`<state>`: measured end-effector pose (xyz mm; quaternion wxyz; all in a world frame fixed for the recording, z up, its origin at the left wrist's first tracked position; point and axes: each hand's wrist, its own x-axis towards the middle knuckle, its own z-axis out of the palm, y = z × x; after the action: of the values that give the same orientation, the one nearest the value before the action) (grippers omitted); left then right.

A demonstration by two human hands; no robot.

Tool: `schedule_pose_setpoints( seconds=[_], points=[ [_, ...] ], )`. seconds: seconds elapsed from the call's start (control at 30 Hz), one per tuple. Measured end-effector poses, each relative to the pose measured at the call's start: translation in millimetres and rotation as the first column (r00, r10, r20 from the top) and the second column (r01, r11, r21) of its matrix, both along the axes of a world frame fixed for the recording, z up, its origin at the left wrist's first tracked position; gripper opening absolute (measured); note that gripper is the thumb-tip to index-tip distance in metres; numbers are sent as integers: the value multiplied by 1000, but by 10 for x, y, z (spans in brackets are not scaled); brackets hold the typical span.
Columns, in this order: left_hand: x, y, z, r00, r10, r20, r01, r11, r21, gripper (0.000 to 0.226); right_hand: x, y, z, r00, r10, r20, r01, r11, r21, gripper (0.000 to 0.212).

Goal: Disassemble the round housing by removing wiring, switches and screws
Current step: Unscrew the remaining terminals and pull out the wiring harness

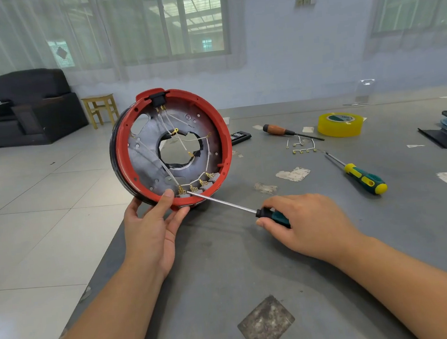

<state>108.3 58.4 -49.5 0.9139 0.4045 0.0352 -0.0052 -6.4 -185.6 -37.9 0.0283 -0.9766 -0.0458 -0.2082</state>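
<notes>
The round housing (221, 131), a red ring around a grey metal plate with a central hole, stands on edge at the table's left side. White wires (207, 154) with brass terminals run across the plate to a row of grey switches (200, 186) along the lower rim and to a black socket at the top. My left hand (153, 223) grips the lower rim, thumb on the red edge. My right hand (307, 221) holds a screwdriver (223, 203) by its dark handle; the shaft tip sits at the leftmost switch.
On the grey table (254, 262) lie a green-and-yellow screwdriver (364, 178), a wooden-handled screwdriver (281, 130), a yellow tape roll (340, 124), loose wires with terminals (301, 146), a black bit case (239, 136) and dark parts at the far right. The table edge drops to tiled floor at left.
</notes>
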Motion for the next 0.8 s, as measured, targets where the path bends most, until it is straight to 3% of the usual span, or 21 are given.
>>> schedule_pose_setpoints(
  seconds=[0.27,0.47,0.57,0.63,0.7,0.8],
  points=[
    [-10,4,5,1000,-25,12,25,1000,19,63,11,-114,14,999,11,30,-13,998,62,50],
    [-18,2,0,1000,-25,19,24,999,38,57,23,-299,7,971,-43,234,4,987,162,34],
    [-16,6,8,999,-31,11,30,999,42,57,73,-393,-3,920,-259,295,156,930,332,21],
    [-18,7,15,999,-35,1,35,998,45,59,108,-473,3,877,-428,220,298,842,450,17],
    [-27,5,15,999,-40,-3,40,998,50,62,115,-562,3,835,-532,137,433,791,431,17],
    [-56,-9,10,998,-56,27,53,995,84,57,116,-662,0,784,-619,45,585,761,281,20]
  ],
)
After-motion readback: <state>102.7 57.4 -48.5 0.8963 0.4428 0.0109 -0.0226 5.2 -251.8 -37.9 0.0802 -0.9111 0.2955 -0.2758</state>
